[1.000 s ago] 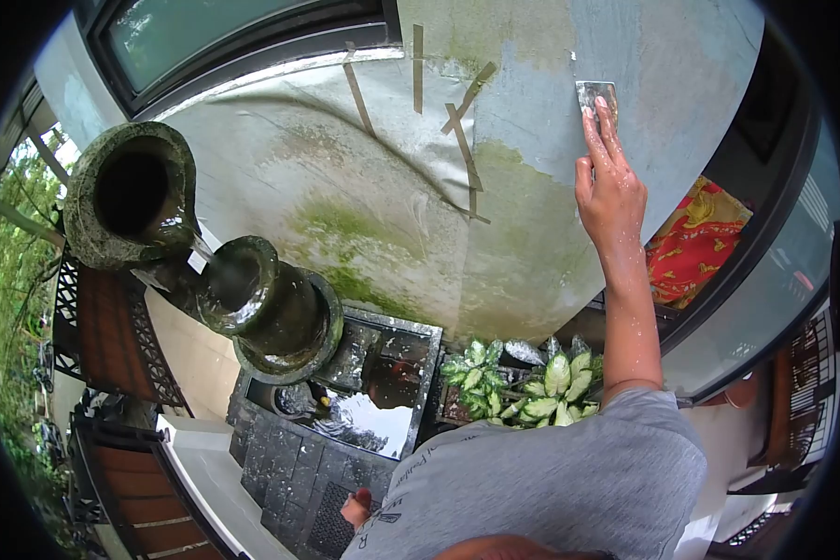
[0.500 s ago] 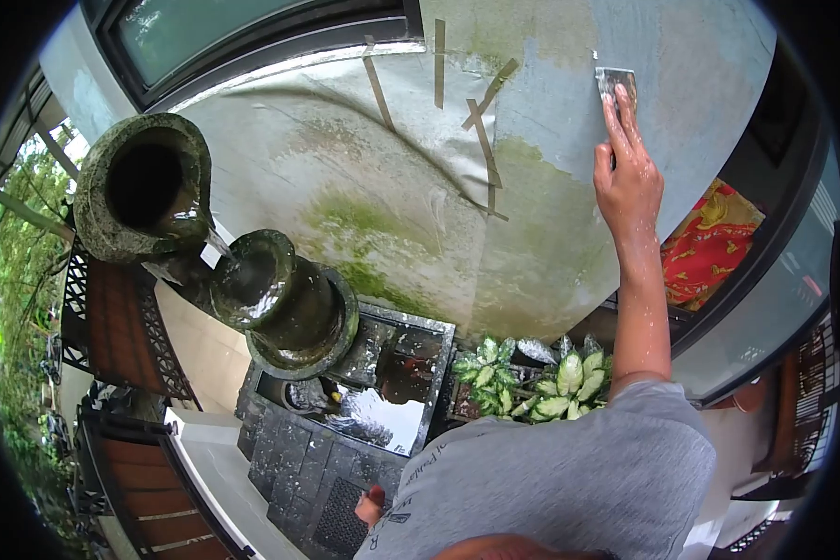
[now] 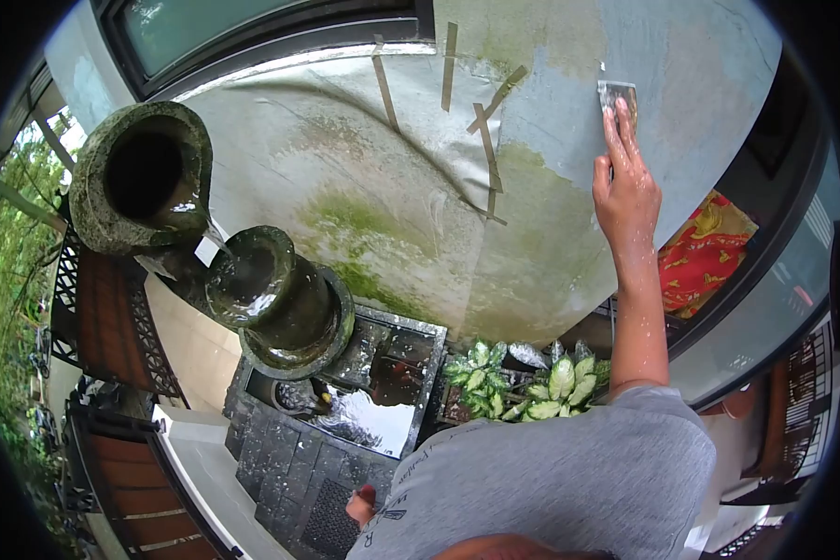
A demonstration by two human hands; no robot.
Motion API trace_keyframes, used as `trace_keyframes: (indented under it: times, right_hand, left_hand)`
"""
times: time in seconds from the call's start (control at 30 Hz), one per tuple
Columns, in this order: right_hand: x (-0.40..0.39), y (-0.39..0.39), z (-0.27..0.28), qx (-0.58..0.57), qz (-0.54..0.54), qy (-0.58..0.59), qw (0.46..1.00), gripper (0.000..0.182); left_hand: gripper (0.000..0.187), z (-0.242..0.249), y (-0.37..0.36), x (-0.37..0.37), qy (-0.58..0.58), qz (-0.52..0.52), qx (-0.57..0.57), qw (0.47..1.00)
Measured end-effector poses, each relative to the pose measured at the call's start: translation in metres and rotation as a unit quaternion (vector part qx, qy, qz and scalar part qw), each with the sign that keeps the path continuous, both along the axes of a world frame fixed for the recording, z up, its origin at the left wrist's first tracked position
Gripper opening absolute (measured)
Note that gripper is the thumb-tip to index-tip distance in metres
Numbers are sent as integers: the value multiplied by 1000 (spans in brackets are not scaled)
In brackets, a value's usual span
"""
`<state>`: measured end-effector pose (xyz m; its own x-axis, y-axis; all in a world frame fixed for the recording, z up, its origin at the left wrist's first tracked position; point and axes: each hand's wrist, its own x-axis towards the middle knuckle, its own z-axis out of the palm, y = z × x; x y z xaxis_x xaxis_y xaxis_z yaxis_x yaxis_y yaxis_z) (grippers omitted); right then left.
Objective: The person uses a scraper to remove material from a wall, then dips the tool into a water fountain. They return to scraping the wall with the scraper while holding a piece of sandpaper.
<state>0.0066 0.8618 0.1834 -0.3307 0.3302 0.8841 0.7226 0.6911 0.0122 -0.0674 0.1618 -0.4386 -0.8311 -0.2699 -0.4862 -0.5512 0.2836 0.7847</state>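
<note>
My right hand (image 3: 628,196) grips a putty knife (image 3: 619,95), its metal blade pressed against the pale blue-grey wall (image 3: 551,107). Two fingers stretch along the blade, while the others curl round the handle, which my palm mostly hides. White specks dot the hand and forearm. A small white smear (image 3: 603,67) marks the wall just above the blade. Low in the view, a small skin-coloured shape (image 3: 360,506) shows past the front of my grey shirt; whether it is my left hand or a foot I cannot make out.
Stacked stone fountain bowls (image 3: 275,289) stand left, pouring water above a dark basin (image 3: 429,383). Leafy plants (image 3: 555,387) grow at the wall's foot. Tape strips (image 3: 449,70) hold a loose sheet (image 3: 280,117) on the wall. A red patterned cloth (image 3: 705,261) lies behind the right opening.
The putty knife and my right hand have slid slightly down the wall. The whole view has shifted a little.
</note>
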Motion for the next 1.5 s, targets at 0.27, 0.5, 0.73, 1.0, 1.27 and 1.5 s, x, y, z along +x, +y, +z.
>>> trace_keyframes:
  times: [0.27, 0.5, 0.73, 1.0, 1.27, 1.5]
  right_hand:
    - [-14, -7, 36, 6, -24, -7, 1000, 63]
    - [-14, -5, 20, -41, -18, 0, 999, 66]
    - [-9, -13, 22, -59, -48, -31, 997, 65]
    - [-11, -11, 33, -15, -38, -13, 999, 62]
    - [-18, -17, 48, -67, -39, 4, 997, 58]
    - [-13, -5, 40, 40, -10, -4, 999, 63]
  left_hand:
    - [44, -8, 41, -42, 15, -180, -267, 947]
    - [44, -13, 39, -41, -21, -33, -141, 989]
    - [48, 13, 15, -19, 3, -184, -261, 947]
    - [59, 3, 26, -25, -90, 0, -114, 989]
    - [64, 7, 34, -31, -89, 25, -69, 993]
    - [67, 35, 43, -34, -45, -8, -123, 991]
